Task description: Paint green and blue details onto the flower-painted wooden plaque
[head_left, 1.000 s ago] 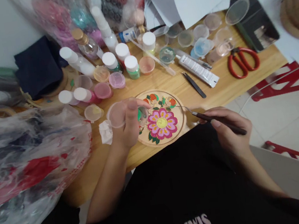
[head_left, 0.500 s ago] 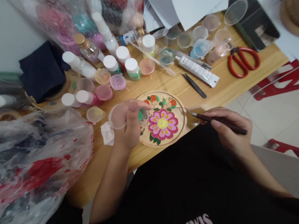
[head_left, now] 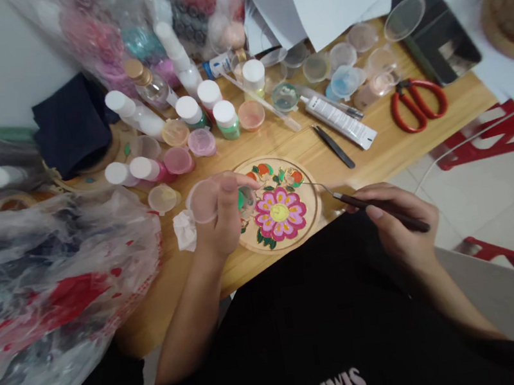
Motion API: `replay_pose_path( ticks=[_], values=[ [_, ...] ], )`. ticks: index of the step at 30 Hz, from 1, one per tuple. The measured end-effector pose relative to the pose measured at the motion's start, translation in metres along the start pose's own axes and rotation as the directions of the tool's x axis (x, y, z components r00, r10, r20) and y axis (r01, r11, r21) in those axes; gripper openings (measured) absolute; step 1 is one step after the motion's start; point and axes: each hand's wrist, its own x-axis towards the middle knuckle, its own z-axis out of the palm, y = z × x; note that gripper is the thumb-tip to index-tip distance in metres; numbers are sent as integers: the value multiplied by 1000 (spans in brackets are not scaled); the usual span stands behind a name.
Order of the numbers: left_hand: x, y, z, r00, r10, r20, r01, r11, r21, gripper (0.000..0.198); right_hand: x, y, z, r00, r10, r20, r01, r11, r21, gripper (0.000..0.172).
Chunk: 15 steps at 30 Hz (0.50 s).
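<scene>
My left hand (head_left: pixel 225 220) is closed around a small clear plastic cup (head_left: pixel 247 199) with green stuff inside; its clear lid (head_left: pixel 202 201) hangs open beside the thumb. The cup is held over the left part of a round wooden plaque (head_left: pixel 312 210), which bears a pink flower (head_left: pixel 281 213) with a yellow centre, orange buds and green leaves outlined in gold. In my right hand (head_left: pixel 395 216) is a slim tool with a dark handle (head_left: pixel 377 209) and a thin bent metal end. Its tip lies at the orange bud near the plaque's right side; I cannot tell if it touches.
Behind the plaque stand several paint jars (head_left: pixel 226 119) and small lidded cups. Tweezers (head_left: pixel 334 146), a white tube (head_left: pixel 341 122) and red-handled pliers (head_left: pixel 419 105) lie to the right. A crumpled tissue (head_left: pixel 186 231) and a plastic bag (head_left: pixel 68 294) are on the left.
My right hand and the tool have shifted slightly to the right. My left hand holds the cup in the same spot.
</scene>
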Motion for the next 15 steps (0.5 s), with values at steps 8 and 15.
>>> replay_pose_path(
  ticks=[8, 15],
  values=[
    [0, -1, 1, 999, 36, -6, -36, 999, -34, 61, 1, -2, 1, 1000, -11, -11, 11, 1000, -26, 10],
    [0, 0, 0, 1000, 5, -2, -5, 1000, -16, 63, 2, -3, 2, 1000, -25, 3, 25, 1000, -18, 11]
  ],
)
